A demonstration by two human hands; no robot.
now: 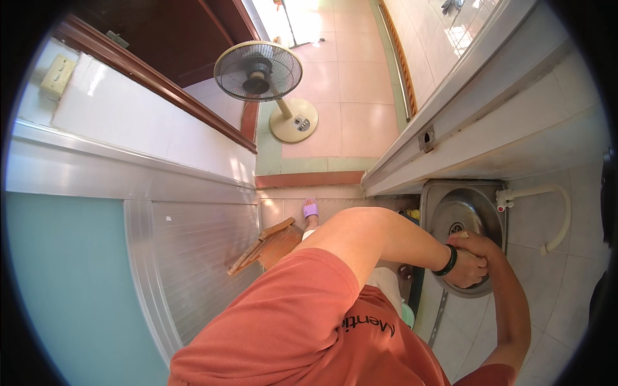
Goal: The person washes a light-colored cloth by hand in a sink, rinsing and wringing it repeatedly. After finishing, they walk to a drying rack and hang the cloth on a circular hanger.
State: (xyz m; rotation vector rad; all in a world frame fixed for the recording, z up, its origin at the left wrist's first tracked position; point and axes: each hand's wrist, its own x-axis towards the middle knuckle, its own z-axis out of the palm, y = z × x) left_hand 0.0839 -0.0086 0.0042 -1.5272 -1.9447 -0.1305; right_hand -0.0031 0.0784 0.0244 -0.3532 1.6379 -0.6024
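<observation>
Both hands meet over the near half of a stainless steel sink (437, 202). My left hand (464, 272), with a dark green bangle (446, 260) at its wrist, has its fingers curled and lies closest to me. Against its far side is my right hand (475, 242), its fingers bent and pointing left. A small pale thing (463, 235), too small to identify, pokes out from the right hand's grip. What lies between the two palms is hidden. Just beyond the hands, the drain strainer (456, 228) shows in the basin. A tap (504, 199) with a white spout hose (564, 207) sits at the sink's right rim.
A tiled counter (463, 328) surrounds the sink. To my left, a wooden stool or board (263, 241) leans by a metal-framed door (137, 231). A raised red sill (309, 180) crosses the doorway ahead. Past it stands a pedestal fan (294, 120). A pale green container (408, 314) sits below the counter.
</observation>
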